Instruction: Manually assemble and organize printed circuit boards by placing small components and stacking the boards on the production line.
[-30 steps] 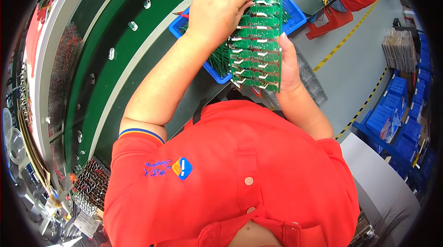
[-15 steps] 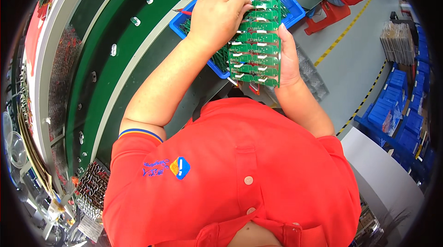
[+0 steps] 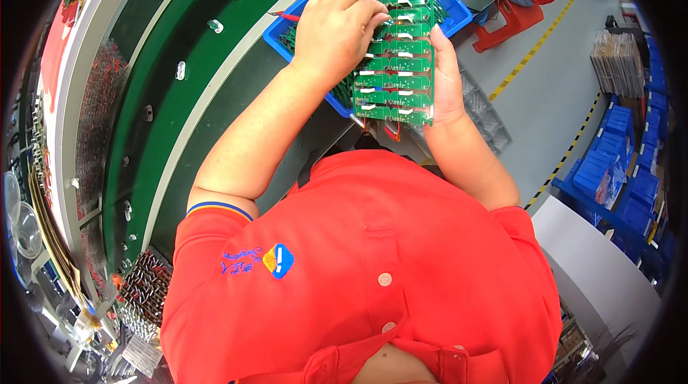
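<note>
Upper centre of frame, over the blue bin (image 3: 283, 38), the green circuit-board panel (image 3: 398, 50) runs top-to-bottom, left hand (image 3: 337, 29) fingers clamped on its left edge, right hand (image 3: 446, 77) bracing its right.

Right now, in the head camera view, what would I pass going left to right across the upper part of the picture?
Green conveyor belt → left hand → panel of green circuit boards → right hand → clear plastic tray → yellow floor line → stacked blue bins.
</note>
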{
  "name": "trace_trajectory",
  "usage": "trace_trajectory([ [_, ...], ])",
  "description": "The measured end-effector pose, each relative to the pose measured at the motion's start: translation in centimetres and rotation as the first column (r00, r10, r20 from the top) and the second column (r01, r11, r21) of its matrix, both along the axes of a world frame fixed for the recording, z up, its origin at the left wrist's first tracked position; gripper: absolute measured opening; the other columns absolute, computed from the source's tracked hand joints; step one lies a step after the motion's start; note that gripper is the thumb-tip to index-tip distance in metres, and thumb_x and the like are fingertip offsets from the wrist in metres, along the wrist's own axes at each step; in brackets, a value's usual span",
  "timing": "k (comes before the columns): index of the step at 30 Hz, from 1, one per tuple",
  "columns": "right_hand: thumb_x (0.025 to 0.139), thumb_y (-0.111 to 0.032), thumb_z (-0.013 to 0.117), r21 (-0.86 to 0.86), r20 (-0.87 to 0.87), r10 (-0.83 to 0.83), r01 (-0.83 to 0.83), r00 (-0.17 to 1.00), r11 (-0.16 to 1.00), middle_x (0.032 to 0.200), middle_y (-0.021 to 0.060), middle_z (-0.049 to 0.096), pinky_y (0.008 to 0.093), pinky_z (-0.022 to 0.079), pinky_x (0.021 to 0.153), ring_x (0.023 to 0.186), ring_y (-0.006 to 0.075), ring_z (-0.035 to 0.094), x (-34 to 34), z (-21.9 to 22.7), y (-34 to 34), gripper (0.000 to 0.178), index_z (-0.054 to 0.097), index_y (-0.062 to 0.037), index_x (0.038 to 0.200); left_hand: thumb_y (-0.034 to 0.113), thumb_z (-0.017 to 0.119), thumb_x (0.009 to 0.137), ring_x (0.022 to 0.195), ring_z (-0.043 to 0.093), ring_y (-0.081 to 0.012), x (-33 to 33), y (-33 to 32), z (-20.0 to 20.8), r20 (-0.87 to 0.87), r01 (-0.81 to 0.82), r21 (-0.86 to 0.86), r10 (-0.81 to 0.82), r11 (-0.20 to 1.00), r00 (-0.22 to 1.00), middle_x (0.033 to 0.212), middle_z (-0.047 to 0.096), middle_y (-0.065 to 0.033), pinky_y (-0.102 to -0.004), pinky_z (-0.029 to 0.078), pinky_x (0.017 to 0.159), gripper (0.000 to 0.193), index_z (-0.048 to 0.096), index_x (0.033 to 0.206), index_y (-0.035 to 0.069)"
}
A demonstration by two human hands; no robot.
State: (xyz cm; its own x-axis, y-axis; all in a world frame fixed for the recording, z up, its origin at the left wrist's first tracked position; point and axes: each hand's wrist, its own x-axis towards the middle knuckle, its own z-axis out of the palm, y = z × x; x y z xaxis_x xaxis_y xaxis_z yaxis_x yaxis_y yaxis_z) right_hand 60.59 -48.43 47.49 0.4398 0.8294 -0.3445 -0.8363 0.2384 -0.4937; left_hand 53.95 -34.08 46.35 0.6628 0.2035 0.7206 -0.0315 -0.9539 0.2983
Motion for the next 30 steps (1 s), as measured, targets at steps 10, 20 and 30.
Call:
trace_trajectory([
  [10,0.087,-0.042,0.039,0.046,-0.028,-0.025,0.026,0.999,0.999,0.101,0.0096,0.057,0.0371,0.048,0.076,0.088,0.0223,0.057,-0.4,0.4,0.3,0.043,0.051,-0.0070,0.109,0.016,0.067,0.069,0.088,0.057,-0.0222,-1.0,-1.0,0.4,-0.042,0.040,-0.016,-0.041,0.999,0.998,0.098,0.061,-0.0018,-0.0336,0.043,0.075,0.010,0.064,0.076,0.010],
  [20,0.086,-0.042,0.040,0.006,-0.004,-0.054,0.054,0.999,0.999,0.100,0.0094,0.058,0.0373,0.049,0.075,0.086,0.0223,0.058,0.0,-0.2,0.6,0.043,0.050,-0.0071,0.109,0.017,0.066,0.068,0.092,0.056,-0.0198,-2.0,-1.6,0.1,-0.122,0.016,-0.195,-0.040,0.981,0.992,0.097,0.061,-0.0001,-0.0353,0.042,0.077,0.009,0.065,0.074,0.011],
  [30,0.086,-0.041,0.039,0.021,-0.039,-0.048,0.049,0.998,0.999,0.099,0.0104,0.059,0.0371,0.048,0.076,0.086,0.0226,0.058,-0.1,0.0,0.8,0.044,0.053,-0.0060,0.108,0.018,0.065,0.068,0.089,0.057,-0.0199,-1.8,-1.6,-0.2,-0.121,0.015,-0.114,-0.028,0.993,0.992,0.096,0.061,-0.0017,-0.0359,0.042,0.078,0.010,0.065,0.075,0.011],
])
